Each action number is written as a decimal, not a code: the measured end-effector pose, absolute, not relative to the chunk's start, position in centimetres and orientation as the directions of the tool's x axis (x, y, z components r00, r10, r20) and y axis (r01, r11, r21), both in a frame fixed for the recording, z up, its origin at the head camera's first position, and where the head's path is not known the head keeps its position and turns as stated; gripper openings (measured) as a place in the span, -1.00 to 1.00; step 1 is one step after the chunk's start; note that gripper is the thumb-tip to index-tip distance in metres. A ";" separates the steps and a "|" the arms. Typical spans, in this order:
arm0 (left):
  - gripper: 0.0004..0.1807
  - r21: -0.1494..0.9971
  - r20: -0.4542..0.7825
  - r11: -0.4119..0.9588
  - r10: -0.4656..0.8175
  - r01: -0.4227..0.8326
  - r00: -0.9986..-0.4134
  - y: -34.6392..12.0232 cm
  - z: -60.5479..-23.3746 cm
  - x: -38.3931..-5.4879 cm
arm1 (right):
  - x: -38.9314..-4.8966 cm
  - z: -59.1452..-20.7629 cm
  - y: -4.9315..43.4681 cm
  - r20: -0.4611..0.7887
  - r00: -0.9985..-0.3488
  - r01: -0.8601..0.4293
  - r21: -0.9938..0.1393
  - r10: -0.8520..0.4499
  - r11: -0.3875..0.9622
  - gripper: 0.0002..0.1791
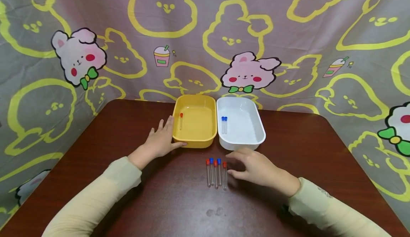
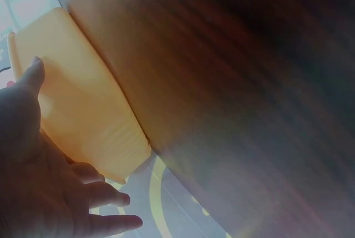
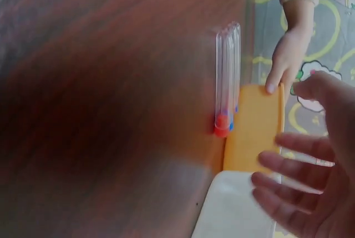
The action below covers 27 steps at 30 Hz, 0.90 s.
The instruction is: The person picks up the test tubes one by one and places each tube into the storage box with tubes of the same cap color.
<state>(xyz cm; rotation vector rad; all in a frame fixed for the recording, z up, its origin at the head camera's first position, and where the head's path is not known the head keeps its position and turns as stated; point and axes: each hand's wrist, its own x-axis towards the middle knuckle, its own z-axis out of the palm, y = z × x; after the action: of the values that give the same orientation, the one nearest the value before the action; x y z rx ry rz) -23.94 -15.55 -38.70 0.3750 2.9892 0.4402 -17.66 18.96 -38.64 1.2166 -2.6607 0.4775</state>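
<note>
My left hand [image 1: 160,139] rests with spread fingers against the left side of a yellow tray [image 1: 194,143], its thumb along the front corner. In the left wrist view the fingers [image 2: 113,224] extend straight beside that tray. My right hand [image 1: 256,166] hovers just right of several capped test tubes [image 1: 216,174] lying on the table, thumb and fingers apart and nothing between them. These tubes have red and blue caps. One red-capped tube [image 1: 181,121] lies in the yellow tray. Two blue-capped tubes [image 1: 224,126] lie side by side in a white tray [image 1: 241,146].
Both trays stand side by side near the back edge of a dark brown table [image 1: 179,208]. Behind them hangs a curtain [image 1: 192,12] with cartoon animals, wrapping round the left and right sides.
</note>
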 end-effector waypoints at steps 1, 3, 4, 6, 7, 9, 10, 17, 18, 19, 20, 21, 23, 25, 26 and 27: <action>0.29 0.294 -0.058 0.928 0.256 0.228 -0.965 -15.5 -38.7 -24.0 | -17.6 -38.7 18.9 0.271 -0.660 -0.751 -0.208 -0.701 0.626 -0.53; 0.29 0.290 -0.058 0.929 0.255 0.228 -0.965 -15.6 -38.7 -24.0 | -17.4 -38.9 18.8 0.242 -0.672 -0.741 -0.198 -0.700 0.642 -0.48; 0.29 0.290 -0.059 0.930 0.254 0.227 -0.965 -15.6 -38.7 -24.0 | -17.4 -39.0 18.7 0.230 -0.676 -0.737 -0.195 -0.700 0.648 -0.46; 0.29 0.288 -0.059 0.931 0.252 0.226 -0.966 -15.6 -38.7 -24.0 | -17.3 -39.2 18.6 0.212 -0.686 -0.728 -0.186 -0.696 0.660 -0.42; 0.29 0.287 -0.058 0.931 0.252 0.225 -0.966 -15.5 -38.7 -24.0 | -17.2 -39.3 18.5 0.206 -0.690 -0.724 -0.183 -0.694 0.665 -0.40; 0.29 0.287 -0.057 0.931 0.251 0.225 -0.966 -15.5 -38.7 -24.0 | -17.2 -39.4 18.4 0.201 -0.693 -0.721 -0.177 -0.692 0.670 -0.35; 0.29 0.287 -0.055 0.931 0.253 0.227 -0.966 -15.5 -38.8 -24.1 | -17.2 -39.5 18.3 0.200 -0.693 -0.720 -0.173 -0.692 0.672 -0.33; 0.29 0.288 -0.049 0.930 0.254 0.230 -0.966 -15.5 -39.0 -24.1 | -16.9 -39.7 17.9 0.175 -0.697 -0.717 -0.156 -0.696 0.679 -0.22; 0.29 0.287 -0.049 0.930 0.255 0.231 -0.966 -15.6 -39.0 -24.1 | -16.8 -39.7 17.8 0.166 -0.698 -0.716 -0.154 -0.696 0.681 -0.21; 0.30 0.286 -0.050 0.930 0.254 0.230 -0.966 -15.6 -39.0 -24.1 | -16.8 -39.8 17.8 0.157 -0.700 -0.714 -0.155 -0.697 0.683 -0.19; 0.30 0.284 -0.050 0.931 0.255 0.231 -0.966 -15.6 -39.1 -24.1 | -16.7 -39.8 17.7 0.147 -0.703 -0.711 -0.154 -0.696 0.686 -0.17; 0.30 0.284 -0.051 0.931 0.255 0.231 -0.966 -15.6 -39.1 -24.1 | -16.7 -39.8 17.7 0.138 -0.704 -0.710 -0.153 -0.696 0.688 -0.16; 0.30 0.285 -0.056 0.931 0.254 0.228 -0.966 -15.6 -39.0 -24.1 | -16.5 -39.9 17.6 0.122 -0.706 -0.708 -0.146 -0.697 0.691 -0.12; 0.30 0.285 -0.061 0.932 0.253 0.226 -0.966 -15.6 -38.9 -24.1 | -16.4 -40.0 17.5 0.110 -0.706 -0.708 -0.138 -0.699 0.693 -0.08; 0.30 0.286 -0.064 0.931 0.253 0.225 -0.965 -15.6 -38.9 -24.1 | -16.4 -40.1 17.4 0.106 -0.706 -0.708 -0.133 -0.700 0.694 -0.06; 0.30 0.286 -0.064 0.932 0.252 0.224 -0.966 -15.6 -38.9 -24.1 | -16.4 -40.1 17.4 0.104 -0.707 -0.707 -0.129 -0.700 0.695 -0.05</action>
<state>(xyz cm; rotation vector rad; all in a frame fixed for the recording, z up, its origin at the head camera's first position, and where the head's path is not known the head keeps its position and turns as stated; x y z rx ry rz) -24.11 -15.58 -38.92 0.3696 2.9888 0.4247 -16.38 17.37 -40.11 1.1833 -2.8490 0.2463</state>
